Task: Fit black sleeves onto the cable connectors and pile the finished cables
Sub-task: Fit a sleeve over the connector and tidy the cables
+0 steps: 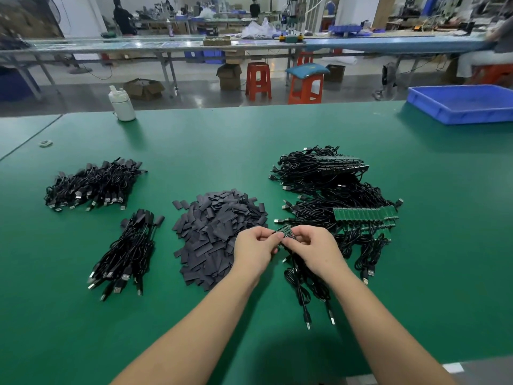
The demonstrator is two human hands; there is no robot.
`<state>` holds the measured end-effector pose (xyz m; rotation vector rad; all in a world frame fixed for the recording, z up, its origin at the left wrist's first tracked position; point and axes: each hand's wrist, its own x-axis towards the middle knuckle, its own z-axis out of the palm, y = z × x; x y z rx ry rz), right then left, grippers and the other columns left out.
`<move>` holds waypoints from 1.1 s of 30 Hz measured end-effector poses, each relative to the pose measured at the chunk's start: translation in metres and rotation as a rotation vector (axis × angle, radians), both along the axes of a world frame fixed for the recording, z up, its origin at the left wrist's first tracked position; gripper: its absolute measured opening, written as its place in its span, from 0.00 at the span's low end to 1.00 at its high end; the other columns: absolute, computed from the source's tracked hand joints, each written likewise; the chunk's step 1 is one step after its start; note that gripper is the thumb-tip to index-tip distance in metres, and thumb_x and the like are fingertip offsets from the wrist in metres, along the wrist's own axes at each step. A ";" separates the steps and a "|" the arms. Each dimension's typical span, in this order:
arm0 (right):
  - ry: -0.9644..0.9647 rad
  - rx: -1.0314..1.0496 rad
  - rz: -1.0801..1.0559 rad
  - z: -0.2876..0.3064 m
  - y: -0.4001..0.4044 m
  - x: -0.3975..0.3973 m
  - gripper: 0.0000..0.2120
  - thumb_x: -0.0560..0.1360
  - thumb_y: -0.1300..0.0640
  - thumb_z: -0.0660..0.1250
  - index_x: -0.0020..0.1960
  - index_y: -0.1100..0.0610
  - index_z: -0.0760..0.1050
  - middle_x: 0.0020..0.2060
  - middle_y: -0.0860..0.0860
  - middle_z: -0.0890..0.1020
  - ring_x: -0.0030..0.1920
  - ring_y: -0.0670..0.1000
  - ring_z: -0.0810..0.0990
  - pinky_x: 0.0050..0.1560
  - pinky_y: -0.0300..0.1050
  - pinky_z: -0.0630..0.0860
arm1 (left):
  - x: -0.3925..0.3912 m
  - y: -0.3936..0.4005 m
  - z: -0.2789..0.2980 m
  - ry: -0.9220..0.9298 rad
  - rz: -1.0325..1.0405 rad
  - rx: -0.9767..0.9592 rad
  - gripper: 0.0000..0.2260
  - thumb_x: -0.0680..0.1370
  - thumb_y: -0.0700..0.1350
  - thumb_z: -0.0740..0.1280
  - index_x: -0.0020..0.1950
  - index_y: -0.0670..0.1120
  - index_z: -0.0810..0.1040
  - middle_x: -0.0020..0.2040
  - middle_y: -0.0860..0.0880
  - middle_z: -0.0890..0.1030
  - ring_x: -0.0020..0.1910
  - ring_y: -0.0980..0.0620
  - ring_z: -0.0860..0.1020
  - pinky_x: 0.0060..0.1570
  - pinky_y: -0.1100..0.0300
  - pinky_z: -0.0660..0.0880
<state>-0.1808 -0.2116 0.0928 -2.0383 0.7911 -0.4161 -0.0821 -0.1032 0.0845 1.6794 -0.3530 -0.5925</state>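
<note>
Pinching a small green circuit board [286,232] between them, the left hand [256,247] and the right hand [311,247] are meeting just above the green table [222,140], fingers of both curled in around the board's two ends. Thin black cables [302,284] are trailing down from the board toward the person, their USB plugs lying on the mat between the forearms. Whether a sleeve is already on the board is too small to tell.

A loose heap of flat black sleeves [216,234] is lying just left of the hands, touching the left hand's edge in view. To the right, a big tangle of unfinished cables [333,195] is sitting with a row of bare green boards [366,215] lined up on its near side. On the left, two piles of finished cables are resting apart from each other: a far pile [94,184] and a nearer pile [127,254], both showing black-covered ends.

A white bottle [122,104] is standing at the table's far edge, and a blue tray [460,102] is sitting at the far right corner
</note>
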 end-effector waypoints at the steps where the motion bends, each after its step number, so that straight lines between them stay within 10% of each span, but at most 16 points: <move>1: 0.005 -0.030 -0.001 0.000 0.001 0.000 0.08 0.74 0.50 0.74 0.50 0.53 0.84 0.39 0.47 0.84 0.38 0.47 0.80 0.47 0.44 0.77 | 0.000 0.000 0.000 -0.009 0.003 0.012 0.04 0.75 0.43 0.74 0.42 0.43 0.84 0.28 0.50 0.80 0.27 0.57 0.74 0.34 0.60 0.73; 6: -0.023 -0.116 -0.039 -0.006 0.004 -0.002 0.06 0.75 0.50 0.74 0.46 0.52 0.84 0.31 0.44 0.80 0.29 0.40 0.72 0.34 0.33 0.66 | -0.001 -0.002 -0.001 -0.031 0.036 0.042 0.05 0.74 0.45 0.75 0.39 0.46 0.85 0.28 0.50 0.80 0.27 0.56 0.74 0.36 0.56 0.76; 15: -0.110 -0.129 -0.126 -0.017 0.008 -0.006 0.05 0.75 0.51 0.74 0.48 0.52 0.85 0.37 0.44 0.85 0.41 0.41 0.83 0.47 0.43 0.79 | -0.007 -0.011 -0.002 -0.124 0.057 0.108 0.05 0.73 0.46 0.75 0.39 0.48 0.83 0.33 0.51 0.83 0.35 0.53 0.82 0.38 0.58 0.79; 21: -0.182 -0.146 -0.188 -0.022 0.011 -0.007 0.06 0.74 0.52 0.75 0.48 0.54 0.85 0.33 0.36 0.80 0.41 0.31 0.79 0.41 0.24 0.71 | -0.010 -0.012 -0.001 -0.196 0.054 0.129 0.06 0.74 0.46 0.74 0.37 0.51 0.81 0.30 0.55 0.81 0.28 0.65 0.77 0.28 0.74 0.66; 33: -0.248 -0.152 -0.257 -0.028 0.019 -0.008 0.01 0.75 0.53 0.73 0.47 0.49 0.84 0.33 0.36 0.81 0.41 0.33 0.80 0.39 0.27 0.72 | -0.014 -0.013 0.000 -0.285 0.063 0.132 0.09 0.75 0.47 0.73 0.35 0.53 0.79 0.32 0.54 0.80 0.31 0.63 0.77 0.31 0.73 0.69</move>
